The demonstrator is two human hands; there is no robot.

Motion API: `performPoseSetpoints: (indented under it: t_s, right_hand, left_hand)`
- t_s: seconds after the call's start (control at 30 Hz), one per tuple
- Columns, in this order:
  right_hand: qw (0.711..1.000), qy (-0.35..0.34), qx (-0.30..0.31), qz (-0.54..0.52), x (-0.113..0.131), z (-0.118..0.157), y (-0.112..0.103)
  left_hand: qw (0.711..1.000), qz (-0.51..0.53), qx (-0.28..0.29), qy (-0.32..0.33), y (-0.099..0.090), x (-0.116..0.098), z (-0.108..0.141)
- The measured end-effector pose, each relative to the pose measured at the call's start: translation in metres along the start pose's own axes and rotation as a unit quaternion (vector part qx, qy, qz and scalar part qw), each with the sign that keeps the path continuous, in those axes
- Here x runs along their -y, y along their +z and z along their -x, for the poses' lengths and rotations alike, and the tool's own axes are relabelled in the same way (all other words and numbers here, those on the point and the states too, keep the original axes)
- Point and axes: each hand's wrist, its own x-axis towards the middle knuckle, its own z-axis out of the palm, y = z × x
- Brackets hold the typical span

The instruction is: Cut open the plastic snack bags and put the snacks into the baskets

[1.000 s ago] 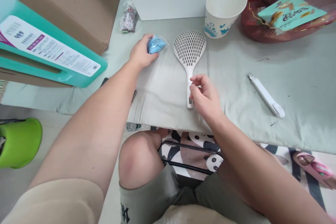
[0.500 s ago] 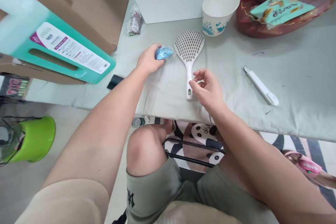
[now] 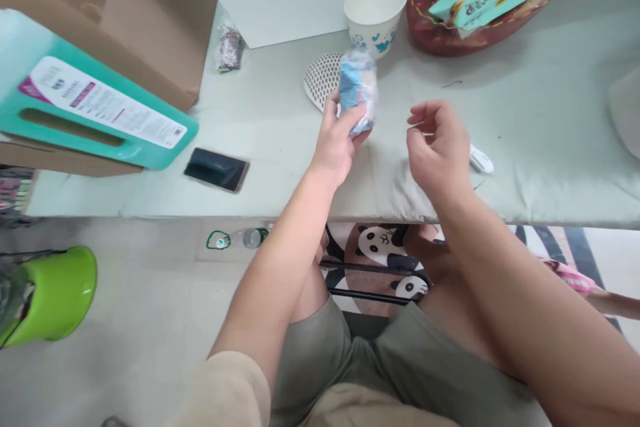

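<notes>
My left hand (image 3: 337,140) is wrapped round a blue packet in clear plastic (image 3: 359,90), held upright above the table and slightly blurred. Behind it lies a white perforated skimmer (image 3: 323,77); the hand and packet cover its handle and part of its bowl. My right hand (image 3: 440,150) hovers over the table to the right, holding nothing, its fingers loosely bent with a gap to the thumb. Just past that hand shows the end of a white utility knife (image 3: 481,160), the rest hidden behind it.
A paper cup (image 3: 376,7) stands behind the packet, beside a red bowl (image 3: 450,40) of snack packs. On the left are a phone (image 3: 217,170), a jug of green liquid (image 3: 167,147), a cardboard box (image 3: 165,33) and a small wrapped item (image 3: 230,51). A green bin (image 3: 75,290) is on the floor.
The left hand has lifted the blue packet off the table and carried it right, across the skimmer. My right hand has shifted right, away from the skimmer's handle. The view has shifted, uncovering the phone.
</notes>
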Motion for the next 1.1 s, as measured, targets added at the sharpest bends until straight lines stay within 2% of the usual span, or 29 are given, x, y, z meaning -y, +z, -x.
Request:
performPoseSetpoints:
  t_s: [0.1, 0.17, 0.23, 0.33, 0.47, 0.57, 0.67, 0.73, 0.8, 0.93, 1.1]
  right_hand:
    - [0.991, 0.012, -0.013, 0.133, -0.01, -0.007, -0.033]
    - [0.978, 0.06, -0.025, 0.2, -0.016, -0.011, -0.052]
    - [0.964, 0.094, -0.032, 0.247, -0.021, -0.014, -0.065]
    - [0.947, 0.117, 0.003, 0.299, -0.029, -0.016, -0.073]
    - [0.936, 0.134, 0.054, 0.321, -0.029, -0.019, -0.068]
    - [0.959, 0.134, 0.047, 0.246, -0.017, -0.018, -0.062]
    - [0.984, 0.173, 0.047, 0.026, 0.001, -0.012, -0.054]
    - [0.969, 0.203, 0.061, -0.125, 0.011, -0.003, -0.047]
    - [0.946, 0.222, 0.102, -0.212, 0.017, 0.005, -0.04]
    - [0.911, 0.251, 0.184, -0.269, 0.02, 0.015, -0.028]
    - [0.894, 0.288, 0.186, -0.289, 0.021, 0.017, -0.022]
  left_hand:
    - [0.983, 0.161, 0.077, -0.05, 0.007, 0.009, 0.007]
    - [0.97, 0.209, 0.091, -0.08, 0.01, 0.014, 0.009]
    - [0.966, 0.219, 0.077, -0.113, 0.013, 0.018, 0.009]
    - [0.966, 0.207, 0.062, -0.141, 0.016, 0.02, 0.008]
    - [0.974, 0.167, 0.08, -0.128, 0.017, 0.018, 0.006]
    - [0.976, 0.154, 0.106, -0.111, 0.016, 0.018, 0.005]
    - [0.979, 0.142, 0.102, -0.107, 0.017, 0.019, 0.002]
    - [0.982, 0.13, 0.091, -0.1, 0.018, 0.021, -0.001]
    - [0.984, 0.121, 0.086, -0.096, 0.019, 0.022, -0.003]
    - [0.986, 0.103, 0.098, -0.087, 0.018, 0.024, -0.004]
    - [0.988, 0.074, 0.122, -0.053, 0.013, 0.027, -0.003]
